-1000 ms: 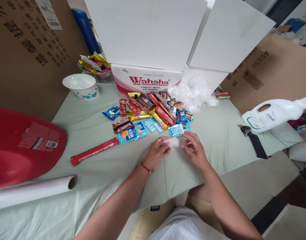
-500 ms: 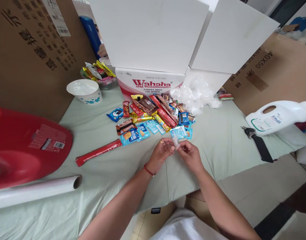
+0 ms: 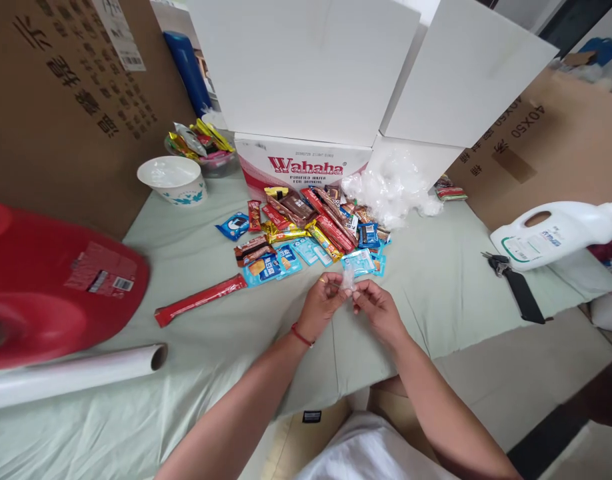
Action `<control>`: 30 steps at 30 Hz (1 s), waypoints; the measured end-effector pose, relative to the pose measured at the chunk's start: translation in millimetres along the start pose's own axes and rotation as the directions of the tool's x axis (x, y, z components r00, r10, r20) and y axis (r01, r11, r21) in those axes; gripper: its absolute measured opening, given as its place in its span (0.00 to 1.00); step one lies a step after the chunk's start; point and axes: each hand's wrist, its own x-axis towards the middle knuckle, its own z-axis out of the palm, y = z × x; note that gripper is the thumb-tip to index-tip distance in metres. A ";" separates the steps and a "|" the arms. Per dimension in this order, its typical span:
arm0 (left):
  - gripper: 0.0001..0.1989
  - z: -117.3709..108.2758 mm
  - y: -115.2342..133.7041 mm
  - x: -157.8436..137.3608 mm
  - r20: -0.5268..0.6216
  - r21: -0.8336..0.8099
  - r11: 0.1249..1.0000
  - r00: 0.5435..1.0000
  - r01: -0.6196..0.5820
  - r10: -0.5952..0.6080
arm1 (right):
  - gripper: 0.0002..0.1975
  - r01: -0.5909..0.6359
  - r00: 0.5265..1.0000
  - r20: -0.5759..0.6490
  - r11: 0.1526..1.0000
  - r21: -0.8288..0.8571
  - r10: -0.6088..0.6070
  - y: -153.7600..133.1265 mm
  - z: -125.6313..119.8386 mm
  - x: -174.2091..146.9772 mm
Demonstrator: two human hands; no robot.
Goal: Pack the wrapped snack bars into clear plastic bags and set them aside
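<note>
Close together over the table's near side, my left hand (image 3: 322, 303) and my right hand (image 3: 377, 310) both pinch a small clear plastic bag (image 3: 349, 277). The bag is crumpled and its far end sticks up between my fingertips. Just beyond it lies a light-blue snack packet (image 3: 359, 262). Behind that spreads a heap of wrapped snacks, with red bars (image 3: 336, 233), a yellow-wrapped bar (image 3: 323, 241) and a brown packet (image 3: 253, 250). A long red stick packet (image 3: 201, 300) lies left of my hands, touching a blue packet (image 3: 263, 268).
A heap of clear plastic bags (image 3: 393, 190) rests against the Wahaha carton (image 3: 306, 163). To the left are a paper tub (image 3: 172, 180), a red jug (image 3: 61, 287) and a white roll (image 3: 76, 377). A white bottle (image 3: 551, 233) and black-handled pliers (image 3: 516, 287) lie right.
The plastic bag has shifted slightly left and stands more upright between my fingers. My right hand has moved a little left, and the view has shifted slightly.
</note>
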 end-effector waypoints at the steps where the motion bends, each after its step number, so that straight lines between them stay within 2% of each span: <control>1: 0.20 0.3 0.5 0.2 -0.015 -0.011 1.000 1.000 0.009 -0.009 | 0.15 0.008 1.000 -0.015 1.000 0.002 -0.008 0.1 0.0 -0.5; 3: 0.20 -0.4 2.4 1.1 -0.074 -0.107 0.994 0.996 0.036 -0.044 | 0.16 0.008 0.995 -0.100 0.998 0.062 -0.001 1.5 -1.1 -1.0; 5: 0.21 -2.4 5.9 1.8 -0.138 -0.256 0.965 0.986 0.052 -0.090 | 0.18 -0.033 0.981 -0.185 0.984 0.176 0.065 4.9 -3.3 -1.5; 7: 0.22 -4.5 10.0 2.0 -0.154 -0.359 0.932 0.981 0.058 -0.121 | 0.20 -0.105 0.967 -0.201 0.961 0.257 0.159 9.1 -6.2 -2.6; 9: 0.23 -5.8 12.9 1.5 -0.137 -0.389 0.920 0.984 0.054 -0.116 | 0.20 -0.136 0.958 -0.209 0.956 0.262 0.194 11.7 -9.9 -3.7; 11: 0.23 -5.7 13.6 0.5 -0.111 -0.380 0.924 0.989 0.049 -0.098 | 0.20 -0.074 0.950 -0.284 0.976 0.203 0.131 10.3 -14.3 -3.8; 14: 0.22 -3.5 11.7 -1.4 -0.074 -0.346 0.937 0.995 0.042 -0.072 | 0.22 0.074 0.914 -0.400 0.997 -0.001 -0.068 -0.2 -21.9 0.6; 15: 0.22 -2.5 11.0 -2.0 -0.066 -0.340 0.940 0.996 0.037 -0.063 | 0.23 0.106 0.908 -0.396 0.989 -0.101 -0.137 -4.9 -24.3 3.1; 17: 0.22 -0.9 10.4 -3.0 -0.053 -0.342 0.939 0.997 0.027 -0.048 | 0.23 0.137 0.920 -0.313 0.942 -0.305 -0.235 -13.7 -28.1 8.6; 20: 0.19 -0.6 11.6 -3.2 -0.047 -0.396 0.917 0.996 0.054 -0.078 | 0.13 0.161 0.951 -0.157 0.862 -0.481 -0.266 -21.0 -32.0 14.7; 22: 0.16 -1.8 12.8 -2.5 -0.059 -0.438 0.894 0.990 0.092 -0.131 | 0.10 0.188 0.954 -0.115 0.850 -0.492 -0.278 -20.9 -34.0 16.1; 25: 0.14 -4.0 14.4 -1.0 -0.056 -0.466 0.871 0.977 0.155 -0.204 | 0.10 0.222 0.945 -0.119 0.863 -0.454 -0.305 -16.6 -36.6 14.5; 30: 0.16 -7.3 14.7 2.4 -0.061 -0.499 0.842 0.961 0.206 -0.271 | 0.07 0.341 0.922 -0.037 0.853 -0.395 -0.385 -17.3 -41.0 5.5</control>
